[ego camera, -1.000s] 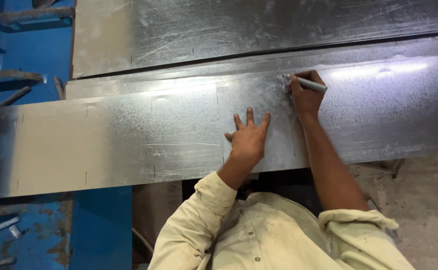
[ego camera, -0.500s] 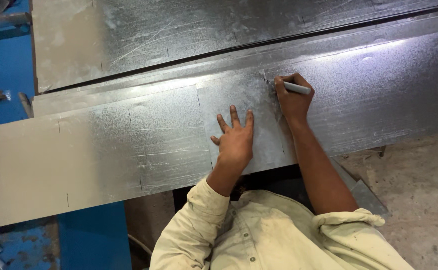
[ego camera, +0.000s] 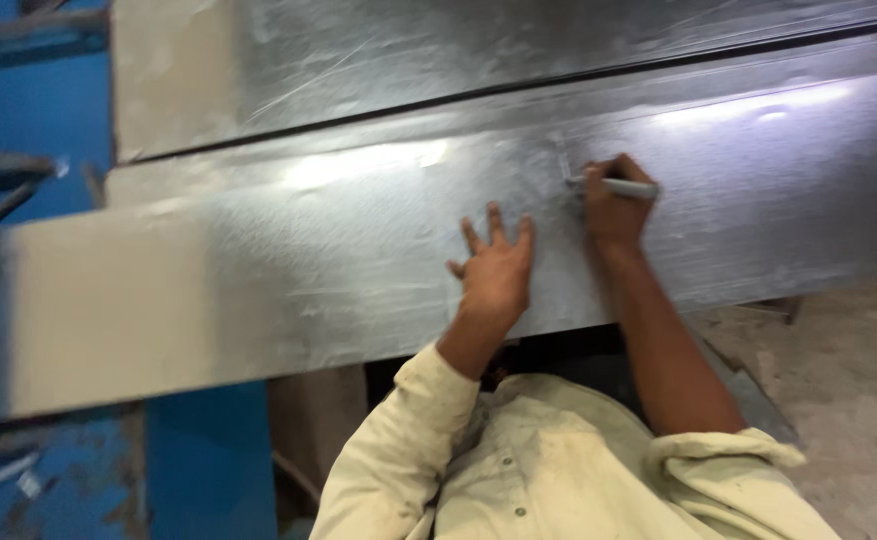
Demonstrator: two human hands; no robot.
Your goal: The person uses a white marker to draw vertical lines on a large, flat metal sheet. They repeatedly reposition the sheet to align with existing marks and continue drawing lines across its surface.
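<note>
While the left hand (ego camera: 495, 268) lies flat and open, fingers spread, pinning the long galvanised metal sheet (ego camera: 258, 270) steady, the right hand (ego camera: 613, 205) is curled tight round a marker (ego camera: 618, 187), tip touching the sheet's upper middle.

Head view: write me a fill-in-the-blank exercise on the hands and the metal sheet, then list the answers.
1. The right hand holds a ____ with its tip on the metal sheet.
2. The left hand lies ____ on the sheet, fingers spread.
3. The frame beside the sheet is painted ____.
4. The person's right sleeve is ____ up above the elbow.

Missing words: marker; flat; blue; rolled
</note>
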